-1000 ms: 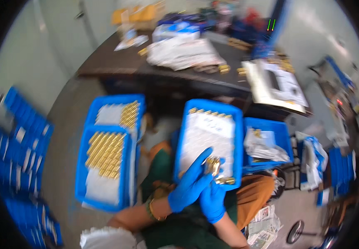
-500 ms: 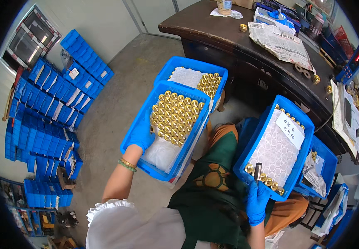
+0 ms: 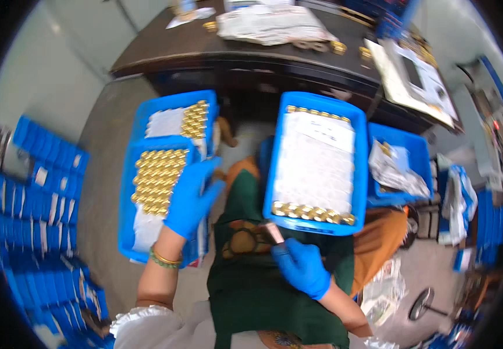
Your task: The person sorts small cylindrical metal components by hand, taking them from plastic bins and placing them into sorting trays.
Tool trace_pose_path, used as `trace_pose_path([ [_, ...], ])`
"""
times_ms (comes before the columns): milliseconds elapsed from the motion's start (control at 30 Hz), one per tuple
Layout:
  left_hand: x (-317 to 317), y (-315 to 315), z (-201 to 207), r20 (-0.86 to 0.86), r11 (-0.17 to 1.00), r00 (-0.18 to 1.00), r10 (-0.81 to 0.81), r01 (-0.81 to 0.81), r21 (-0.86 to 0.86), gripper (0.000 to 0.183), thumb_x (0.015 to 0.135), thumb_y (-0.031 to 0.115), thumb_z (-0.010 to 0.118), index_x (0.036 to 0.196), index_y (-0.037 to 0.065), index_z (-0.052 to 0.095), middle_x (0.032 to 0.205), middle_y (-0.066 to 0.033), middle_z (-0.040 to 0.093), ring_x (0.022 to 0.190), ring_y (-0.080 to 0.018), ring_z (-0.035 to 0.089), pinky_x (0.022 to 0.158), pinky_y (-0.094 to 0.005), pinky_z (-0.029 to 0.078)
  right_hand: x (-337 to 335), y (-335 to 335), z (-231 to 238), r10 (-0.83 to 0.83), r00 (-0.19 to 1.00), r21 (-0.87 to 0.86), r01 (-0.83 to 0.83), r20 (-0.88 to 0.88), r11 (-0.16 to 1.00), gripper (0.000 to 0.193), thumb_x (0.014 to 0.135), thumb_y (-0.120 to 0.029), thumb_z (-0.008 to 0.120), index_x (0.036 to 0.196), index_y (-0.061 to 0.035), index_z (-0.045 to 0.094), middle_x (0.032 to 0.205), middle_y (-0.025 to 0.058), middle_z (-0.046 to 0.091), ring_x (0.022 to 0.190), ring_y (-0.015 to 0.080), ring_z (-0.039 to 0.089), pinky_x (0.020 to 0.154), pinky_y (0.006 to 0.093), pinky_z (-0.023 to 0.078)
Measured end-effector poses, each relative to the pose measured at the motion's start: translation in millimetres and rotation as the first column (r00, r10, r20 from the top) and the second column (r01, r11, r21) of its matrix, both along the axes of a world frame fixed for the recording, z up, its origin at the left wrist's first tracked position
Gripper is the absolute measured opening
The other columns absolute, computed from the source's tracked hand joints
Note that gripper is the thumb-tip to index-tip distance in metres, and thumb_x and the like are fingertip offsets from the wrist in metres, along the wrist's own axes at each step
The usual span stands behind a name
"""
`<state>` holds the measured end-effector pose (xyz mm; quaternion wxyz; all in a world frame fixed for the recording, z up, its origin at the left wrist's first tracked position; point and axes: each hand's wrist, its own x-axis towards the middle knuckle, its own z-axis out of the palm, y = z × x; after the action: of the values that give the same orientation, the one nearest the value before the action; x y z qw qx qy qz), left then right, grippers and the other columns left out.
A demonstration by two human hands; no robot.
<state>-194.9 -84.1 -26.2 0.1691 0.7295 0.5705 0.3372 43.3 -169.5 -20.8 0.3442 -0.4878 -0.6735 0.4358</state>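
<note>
Illumination is even, soft and moderately bright, with no hard shadows. Motion blur softens the entire frame, and fine detail is lost. Fisheye distortion bends the dark desk (image 3: 251, 58) edge near the rim. A black vignette encloses the circular field of view.

Small packing workshop.
Blue trays (image 3: 315, 168) of gold caps (image 3: 158, 180), stacked crates (image 3: 36, 192), cluttered desk (image 3: 216, 52), concrete floor (image 3: 100, 145).
</note>
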Motion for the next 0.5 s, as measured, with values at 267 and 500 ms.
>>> trace_pose_path([
  [267, 221, 29, -32, -0.159, 0.513, 0.500, -0.851, 0.857, -0.051, 0.023, 0.074, 0.014, 0.057, 0.095, 0.014, 0.063, 0.107, -0.0077, 0.055, 0.094, -0.0278, 0.052, 0.080, -0.0365, 0.042, 35, -24, 5, -0.040, 0.999, 0.080, 0.042, -0.029, 0.996, 0.018, 0.080, -0.018, 0.057, 0.071, -0.0035, 0.053, 0.054, 0.0150, 0.051, 0.045, 0.0304, 0.052, 0.041, 0.0358, 0.039],
  [500, 246, 53, -53, -0.318, 0.461, 0.363, -0.876, 0.824, -0.329, 0.019, 0.072, 0.024, 0.059, 0.088, 0.014, 0.063, 0.087, -0.0094, 0.059, 0.082, -0.0279, 0.055, 0.074, -0.0373, 0.045, 60, -32, 6, -0.166, 0.983, -0.023, 0.165, -0.074, 0.986, 0.018, 0.081, -0.020, 0.056, 0.073, -0.0041, 0.053, 0.058, 0.0171, 0.053, 0.050, 0.0337, 0.053, 0.043, 0.0376, 0.041],
])
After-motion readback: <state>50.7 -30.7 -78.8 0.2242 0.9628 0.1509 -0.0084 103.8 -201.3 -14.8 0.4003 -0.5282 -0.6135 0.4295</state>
